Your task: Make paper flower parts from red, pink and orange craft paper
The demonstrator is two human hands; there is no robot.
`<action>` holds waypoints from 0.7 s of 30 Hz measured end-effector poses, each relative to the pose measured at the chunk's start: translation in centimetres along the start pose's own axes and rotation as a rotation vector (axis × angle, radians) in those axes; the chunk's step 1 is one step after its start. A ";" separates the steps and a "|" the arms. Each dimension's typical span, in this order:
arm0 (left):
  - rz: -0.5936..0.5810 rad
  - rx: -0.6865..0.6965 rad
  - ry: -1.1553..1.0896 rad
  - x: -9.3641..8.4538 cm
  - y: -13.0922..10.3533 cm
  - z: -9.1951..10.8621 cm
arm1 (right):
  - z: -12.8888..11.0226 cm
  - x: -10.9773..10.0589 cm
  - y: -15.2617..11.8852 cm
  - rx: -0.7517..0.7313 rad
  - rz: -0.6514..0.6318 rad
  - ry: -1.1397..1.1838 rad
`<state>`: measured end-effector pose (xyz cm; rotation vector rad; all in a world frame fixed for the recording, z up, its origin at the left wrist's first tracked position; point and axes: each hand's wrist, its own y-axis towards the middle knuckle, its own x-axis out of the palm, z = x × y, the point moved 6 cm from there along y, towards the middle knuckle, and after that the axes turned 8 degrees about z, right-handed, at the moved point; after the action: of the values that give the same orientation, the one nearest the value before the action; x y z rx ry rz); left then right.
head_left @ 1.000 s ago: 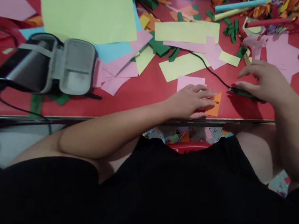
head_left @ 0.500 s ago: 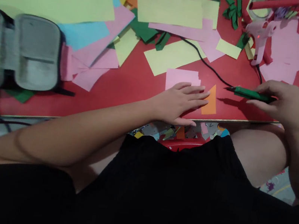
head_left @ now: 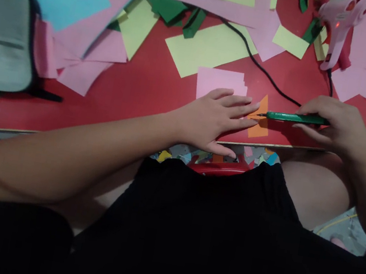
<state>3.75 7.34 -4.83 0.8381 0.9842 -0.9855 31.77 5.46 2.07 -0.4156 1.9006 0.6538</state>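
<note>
Right hand (head_left: 334, 126) has swung its green pen (head_left: 292, 118) leftward, tip now touching the orange paper (head_left: 259, 127) at centre frame near the table (head_left: 148, 94) edge. Left hand (head_left: 212, 118) lies flat, fingers spread, pinning that paper.

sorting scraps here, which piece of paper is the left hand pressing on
The small orange piece by the table's near edge, under the left hand fingertips; the pen tip meets it.
</note>
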 end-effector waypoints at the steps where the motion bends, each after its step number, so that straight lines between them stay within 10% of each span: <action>1: -0.007 0.000 0.007 0.0 0.0 0.0 | 0.0 0.3 0.2 -0.013 -0.003 0.012; 21: -0.053 0.001 -0.049 0.0 0.0 -0.7 | 0.7 1.6 1.0 0.093 -0.085 0.027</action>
<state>3.56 7.96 -5.05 0.7882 0.9680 -1.0478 31.11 6.67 0.64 -0.4451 1.9193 0.5043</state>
